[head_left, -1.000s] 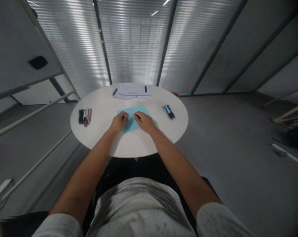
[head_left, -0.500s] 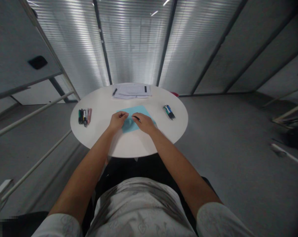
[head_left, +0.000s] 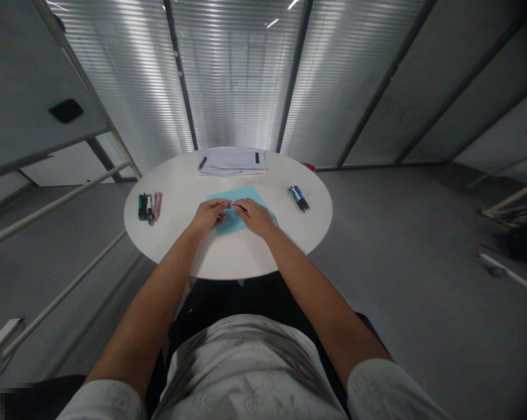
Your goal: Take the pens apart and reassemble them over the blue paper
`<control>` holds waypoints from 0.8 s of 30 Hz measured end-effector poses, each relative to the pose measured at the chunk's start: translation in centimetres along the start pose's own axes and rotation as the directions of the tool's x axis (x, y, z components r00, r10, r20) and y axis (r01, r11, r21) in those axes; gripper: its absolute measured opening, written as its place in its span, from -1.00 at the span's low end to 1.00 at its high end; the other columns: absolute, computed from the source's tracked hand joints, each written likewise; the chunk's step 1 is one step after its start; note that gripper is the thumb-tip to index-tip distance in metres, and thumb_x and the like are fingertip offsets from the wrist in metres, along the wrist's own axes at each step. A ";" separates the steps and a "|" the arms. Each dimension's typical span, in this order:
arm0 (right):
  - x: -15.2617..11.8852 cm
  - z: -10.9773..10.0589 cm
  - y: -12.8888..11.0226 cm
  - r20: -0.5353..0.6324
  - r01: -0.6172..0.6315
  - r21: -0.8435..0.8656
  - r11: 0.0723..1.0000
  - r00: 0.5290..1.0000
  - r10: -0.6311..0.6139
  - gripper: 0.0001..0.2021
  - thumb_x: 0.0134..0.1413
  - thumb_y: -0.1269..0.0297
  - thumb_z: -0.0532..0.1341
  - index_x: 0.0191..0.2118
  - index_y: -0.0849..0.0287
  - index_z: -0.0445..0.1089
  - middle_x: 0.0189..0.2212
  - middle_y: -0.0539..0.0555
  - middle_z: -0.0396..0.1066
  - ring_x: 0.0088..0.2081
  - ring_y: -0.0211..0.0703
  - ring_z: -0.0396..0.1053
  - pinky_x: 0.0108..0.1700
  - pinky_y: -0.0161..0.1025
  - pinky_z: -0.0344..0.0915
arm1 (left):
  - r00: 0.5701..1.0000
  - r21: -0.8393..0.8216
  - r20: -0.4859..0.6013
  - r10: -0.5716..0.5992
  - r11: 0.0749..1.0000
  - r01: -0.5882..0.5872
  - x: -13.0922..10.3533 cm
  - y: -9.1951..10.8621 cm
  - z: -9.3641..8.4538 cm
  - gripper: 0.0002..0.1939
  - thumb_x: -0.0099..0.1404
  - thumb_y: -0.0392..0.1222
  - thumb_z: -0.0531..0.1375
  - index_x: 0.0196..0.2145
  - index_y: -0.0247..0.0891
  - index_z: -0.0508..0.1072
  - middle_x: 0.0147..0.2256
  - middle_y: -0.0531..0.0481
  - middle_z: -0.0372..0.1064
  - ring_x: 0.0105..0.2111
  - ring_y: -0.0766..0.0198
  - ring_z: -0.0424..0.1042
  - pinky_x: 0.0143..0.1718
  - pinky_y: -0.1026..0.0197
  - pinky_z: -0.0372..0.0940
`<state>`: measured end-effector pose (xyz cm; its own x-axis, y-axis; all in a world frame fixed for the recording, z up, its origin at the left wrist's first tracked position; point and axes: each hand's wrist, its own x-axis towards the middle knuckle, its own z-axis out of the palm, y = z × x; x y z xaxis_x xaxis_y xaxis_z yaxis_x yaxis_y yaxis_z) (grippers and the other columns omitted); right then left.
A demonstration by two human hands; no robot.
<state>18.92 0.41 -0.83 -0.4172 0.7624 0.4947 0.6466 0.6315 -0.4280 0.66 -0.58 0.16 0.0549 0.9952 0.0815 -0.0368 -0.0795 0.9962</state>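
Over a light blue sheet on the round white table, my two hands nearly meet at the fingertips. My right hand is closed on a slim black pen part whose front end points left. From the left, my left hand reaches that end with thumb and forefinger pinched together. A small dark piece shows by its curled lower fingers, too small to name. What lies between the pinching fingertips is hidden.
Several pens and markers lie at the table's left, and more pens at its right. A stack of papers rests at the back edge. White metal rails stand left of the table.
My left hand has moved slightly right, its fingertips now at the front end of the piece in my right hand. The right hand and the blue sheet have stayed put.
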 end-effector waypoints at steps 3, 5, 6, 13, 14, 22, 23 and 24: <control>0.0 0.0 0.0 0.005 0.003 0.000 1.000 1.000 -0.003 -0.70 0.34 0.12 -0.04 -0.03 -0.01 0.39 -0.21 0.04 0.41 -0.18 -0.19 0.34 -0.14 -0.27 0.22 | 1.000 -0.017 0.028 0.000 1.000 0.000 0.0 -0.1 -0.1 -0.68 0.05 -0.08 0.29 -0.25 -0.31 0.53 -0.26 -0.11 0.46 -0.55 0.42 0.29 -0.62 0.32 0.15; 0.1 0.1 0.1 0.000 0.005 0.005 1.000 1.000 -0.005 -0.69 0.34 0.12 -0.04 -0.02 -0.01 0.39 -0.20 0.04 0.42 -0.17 -0.18 0.35 -0.13 -0.26 0.22 | 0.999 -0.042 0.032 0.009 0.999 -0.008 0.0 -0.1 -0.1 -0.68 0.05 -0.09 0.30 -0.25 -0.31 0.52 -0.27 -0.10 0.45 -0.56 0.41 0.30 -0.62 0.32 0.16; 0.1 0.1 0.1 -0.003 0.007 0.009 1.000 1.000 -0.007 -0.69 0.33 0.13 -0.04 -0.01 -0.01 0.39 -0.20 0.05 0.42 -0.17 -0.18 0.35 -0.12 -0.26 0.22 | 0.999 -0.056 0.032 0.013 0.998 -0.011 0.1 -0.2 -0.2 -0.68 0.04 -0.09 0.30 -0.25 -0.31 0.52 -0.27 -0.09 0.44 -0.56 0.41 0.30 -0.62 0.31 0.17; 0.1 0.1 0.0 -0.008 0.000 0.028 1.000 1.000 0.001 -0.69 0.33 0.15 -0.02 -0.01 0.00 0.41 -0.19 0.05 0.43 -0.15 -0.19 0.36 -0.11 -0.25 0.23 | 0.999 -0.072 0.037 -0.006 0.997 0.009 0.2 -0.4 -0.2 -0.67 0.04 -0.06 0.30 -0.26 -0.30 0.50 -0.27 -0.08 0.43 -0.57 0.43 0.29 -0.62 0.32 0.19; 0.0 0.0 0.0 -0.005 0.000 0.027 1.000 1.000 0.000 -0.69 0.33 0.15 -0.02 -0.01 0.00 0.42 -0.20 0.05 0.43 -0.16 -0.19 0.36 -0.12 -0.25 0.23 | 0.999 -0.069 0.039 -0.005 0.998 0.007 0.2 -0.4 -0.2 -0.68 0.05 -0.07 0.30 -0.26 -0.30 0.50 -0.28 -0.08 0.43 -0.57 0.42 0.29 -0.62 0.32 0.19; 0.1 0.0 0.0 0.022 0.002 0.004 1.000 1.000 -0.002 -0.70 0.32 0.15 -0.01 -0.03 0.01 0.43 -0.23 0.06 0.43 -0.20 -0.18 0.35 -0.15 -0.25 0.22 | 0.998 -0.024 0.060 -0.010 1.000 0.011 0.0 -0.3 -0.1 -0.71 0.07 -0.09 0.29 -0.27 -0.30 0.51 -0.29 -0.10 0.45 -0.54 0.40 0.31 -0.60 0.31 0.23; 0.1 0.1 0.0 0.027 0.001 0.001 1.000 1.000 -0.001 -0.70 0.32 0.15 -0.01 -0.03 0.01 0.43 -0.24 0.05 0.43 -0.20 -0.18 0.35 -0.15 -0.25 0.22 | 0.998 -0.021 0.060 -0.008 1.000 0.009 0.0 -0.3 0.0 -0.71 0.06 -0.09 0.30 -0.27 -0.30 0.52 -0.29 -0.10 0.45 -0.54 0.40 0.31 -0.60 0.31 0.22; 0.1 0.1 0.0 0.032 0.001 -0.001 1.000 0.999 -0.001 -0.70 0.32 0.15 0.00 -0.04 0.01 0.43 -0.24 0.05 0.43 -0.20 -0.18 0.35 -0.16 -0.25 0.21 | 0.998 -0.018 0.061 -0.005 1.000 0.006 0.0 -0.3 0.0 -0.71 0.06 -0.09 0.30 -0.27 -0.30 0.52 -0.30 -0.10 0.45 -0.54 0.40 0.31 -0.60 0.31 0.22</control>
<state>18.86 0.48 -0.86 -0.4380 0.7659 0.4707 0.6466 0.6321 -0.4270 0.65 -0.59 -0.13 0.1158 0.9902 0.0781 -0.0541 -0.0722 0.9959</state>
